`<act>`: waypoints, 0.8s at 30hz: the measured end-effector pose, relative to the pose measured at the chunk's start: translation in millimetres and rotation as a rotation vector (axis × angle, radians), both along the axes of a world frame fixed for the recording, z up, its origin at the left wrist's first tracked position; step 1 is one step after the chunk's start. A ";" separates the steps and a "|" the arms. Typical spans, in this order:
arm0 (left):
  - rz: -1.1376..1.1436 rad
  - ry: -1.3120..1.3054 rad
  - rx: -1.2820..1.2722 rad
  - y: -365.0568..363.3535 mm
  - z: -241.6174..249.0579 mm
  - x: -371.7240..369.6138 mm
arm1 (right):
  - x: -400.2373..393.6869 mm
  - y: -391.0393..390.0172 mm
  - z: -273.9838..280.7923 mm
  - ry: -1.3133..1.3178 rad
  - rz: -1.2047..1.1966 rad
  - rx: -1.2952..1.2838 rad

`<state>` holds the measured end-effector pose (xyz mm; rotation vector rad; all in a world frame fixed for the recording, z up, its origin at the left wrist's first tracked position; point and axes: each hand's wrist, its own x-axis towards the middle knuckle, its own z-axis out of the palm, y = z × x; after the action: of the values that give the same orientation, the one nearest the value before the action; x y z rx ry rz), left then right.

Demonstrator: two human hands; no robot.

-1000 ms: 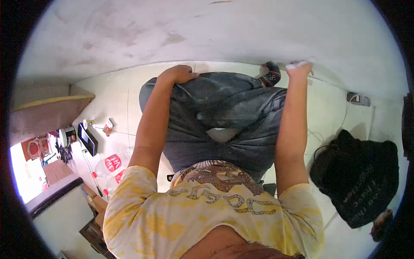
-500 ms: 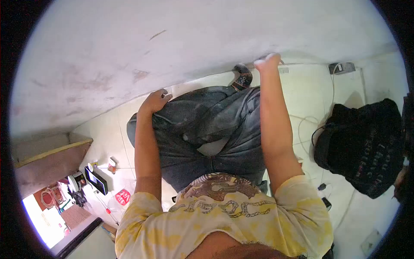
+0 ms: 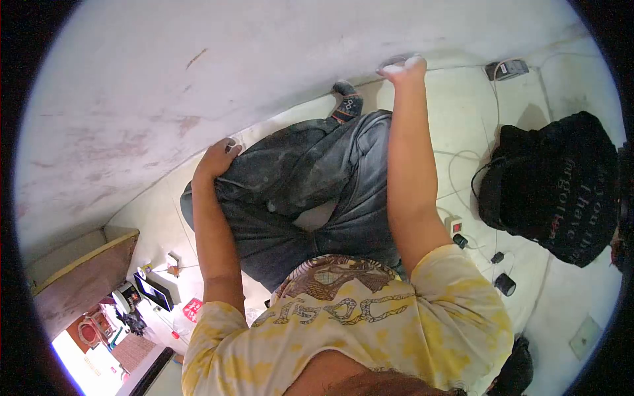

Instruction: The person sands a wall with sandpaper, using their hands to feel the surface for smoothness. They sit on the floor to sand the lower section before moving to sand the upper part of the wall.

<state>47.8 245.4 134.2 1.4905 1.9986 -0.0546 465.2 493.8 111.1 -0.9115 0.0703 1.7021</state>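
My left hand rests at my bent knee beside the wall, its dusty fingers loosely bent and the thumb apart from them. My right hand, coated with white powder, is up against the low part of the pale wall. Its fingers are bent over a greyish patch at the wall, and I cannot tell what they hold. Brown marks and scuffs show on the wall surface. My dark trousers carry pale dust, and a patterned sock shows on my foot near the wall's base.
On the right lies a black bag with lettering. A power strip with a cable stands by the wall; an adapter lies on the tiled floor. To the left are a wooden board and a dark-screened device.
My right hand has shifted slightly up and left in the view along the wall. The whole view has tilted a little; my left hand stays at the knee.
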 end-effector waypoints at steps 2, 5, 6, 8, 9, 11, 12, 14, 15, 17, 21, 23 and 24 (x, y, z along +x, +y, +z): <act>-0.005 -0.003 -0.006 -0.9 -0.3 0.1 | -6.2 21.3 -22.1 -0.202 -0.063 -0.032; 0.001 -0.003 0.012 -1.4 -3.3 -1.3 | -6.6 32.3 -47.9 -0.050 -0.063 0.117; -0.006 -0.013 0.019 -0.7 -8.3 -6.7 | -11.7 25.5 -35.9 -0.093 -0.078 0.117; -0.007 -0.018 0.026 -0.7 -7.9 -9.5 | -32.5 1.7 8.0 -0.180 -0.108 0.119; 0.001 -0.016 0.028 -0.1 -0.9 -3.6 | -39.4 -3.3 8.1 -0.253 -0.140 0.141; 0.007 -0.009 0.012 -3.9 1.6 0.0 | -51.9 -11.8 8.5 -0.401 -0.206 0.176; 0.004 -0.004 0.004 -3.4 0.9 -0.1 | -62.2 -10.6 9.5 -0.589 -0.271 0.159; -0.009 0.013 -0.002 -1.5 -1.1 -0.5 | -77.0 -1.8 7.5 -0.959 -0.408 0.123; -0.018 0.024 -0.002 -2.6 -4.9 -2.1 | -74.5 6.5 -1.4 -0.885 -0.458 0.093; -0.048 0.024 -0.004 -1.1 -11.0 -8.3 | -74.0 24.5 -22.1 -0.724 -0.551 0.035; -0.024 -0.010 -0.001 -2.2 1.6 0.3 | -55.9 33.4 -21.5 -0.224 -0.382 0.049; -0.026 0.003 0.019 -3.5 -3.1 -2.4 | -54.2 28.5 -17.6 -0.173 -0.332 0.074; -0.024 0.010 0.031 -3.5 -4.3 -2.8 | -55.9 22.7 -12.4 -0.190 -0.327 0.096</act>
<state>45.1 241.9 129.9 1.5367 1.9979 -0.0406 409.3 516.5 98.7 -0.9306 0.0093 1.3009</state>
